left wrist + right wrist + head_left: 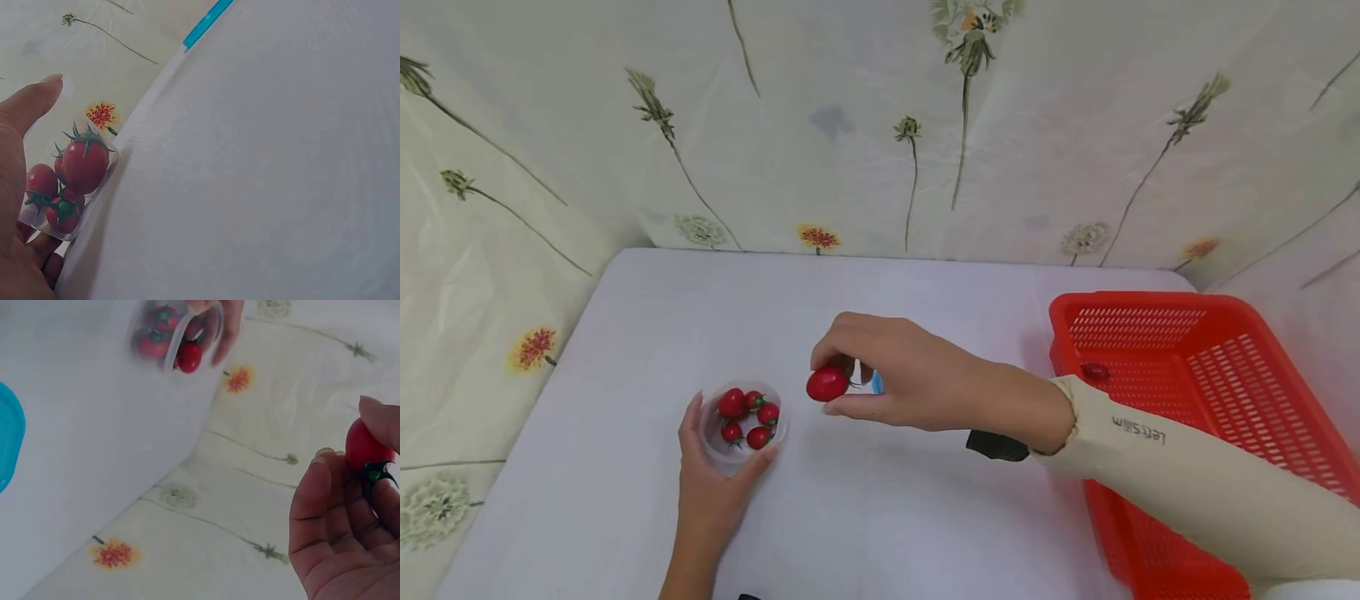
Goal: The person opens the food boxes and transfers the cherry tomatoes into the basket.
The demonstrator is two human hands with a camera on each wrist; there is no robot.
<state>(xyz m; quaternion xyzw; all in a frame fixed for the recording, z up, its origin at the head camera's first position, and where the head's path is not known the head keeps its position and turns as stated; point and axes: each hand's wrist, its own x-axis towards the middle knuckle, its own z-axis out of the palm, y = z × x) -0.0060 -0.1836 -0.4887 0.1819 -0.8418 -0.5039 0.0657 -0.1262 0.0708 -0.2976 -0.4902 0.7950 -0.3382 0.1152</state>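
My right hand (895, 367) pinches a red cherry tomato (827, 384) between thumb and fingers above the white table, right of a clear plastic container (710, 442). In the right wrist view the tomato (365, 447) shows its green stalk end towards the palm. Around the container's near side curls my left hand (711, 492), thumb on one side and fingers on the other. Several cherry tomatoes (732, 403) with green stems lie inside it. In the left wrist view the container's wall stands between thumb and fingers, tomatoes (85, 165) showing through.
A red perforated basket (1247, 317) stands at the table's right, partly covered by my right sleeve (1210, 492); one tomato (1095, 372) shows in it. A blue lid-like piece (9, 434) lies on the table (925, 517), mostly hidden behind my right hand in the head view.
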